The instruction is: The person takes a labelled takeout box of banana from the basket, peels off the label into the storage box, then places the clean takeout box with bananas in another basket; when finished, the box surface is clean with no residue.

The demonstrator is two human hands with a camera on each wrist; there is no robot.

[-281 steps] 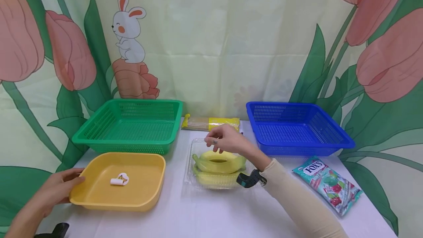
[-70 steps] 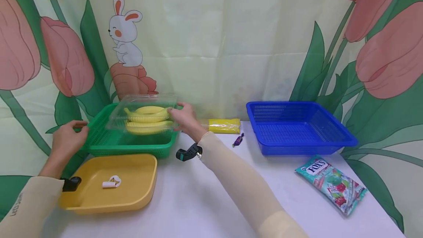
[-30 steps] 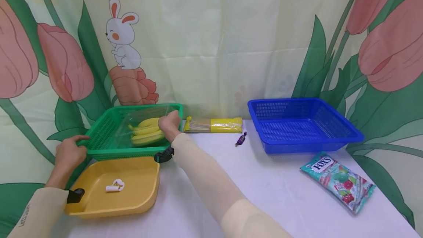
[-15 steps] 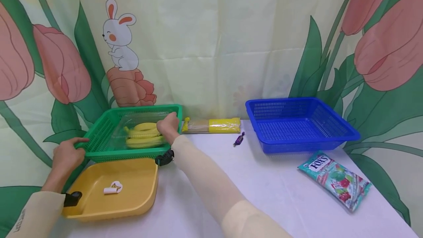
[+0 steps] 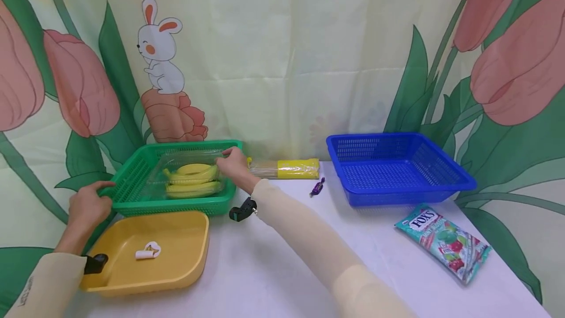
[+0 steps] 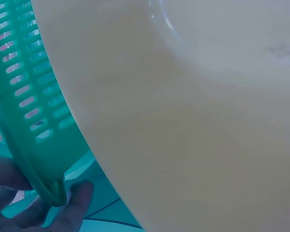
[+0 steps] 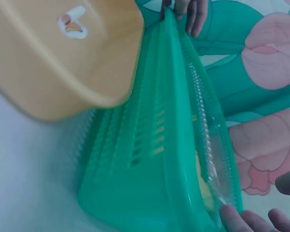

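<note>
A clear plastic clamshell box [image 5: 161,176] with bananas [image 5: 194,186] in it sits inside the green basket [image 5: 212,205]. My right hand [image 5: 235,163] is at the basket's right end. In the right wrist view its thumb and fingers are spread apart, with a fingertip at the rim beside the box's edge. My left hand [image 5: 89,206] grips the basket's left front corner. In the left wrist view, fingers [image 6: 80,195] lie on both sides of that rim. Part of the box's right end is hidden behind the right hand.
A yellow tray [image 5: 185,259] holding a small white object [image 5: 147,251] stands before the basket. Behind lies a yellow packet of thin sticks [image 5: 297,169], with a purple wrapped candy [image 5: 317,187] nearby. At right are a blue basket [image 5: 406,199] and a FOX'S candy bag [image 5: 446,244].
The clamshell box of bananas has gone from mid-table into the green basket. My left hand has moved from the yellow tray to that basket. My right hand has just let go, shifting slightly right.
</note>
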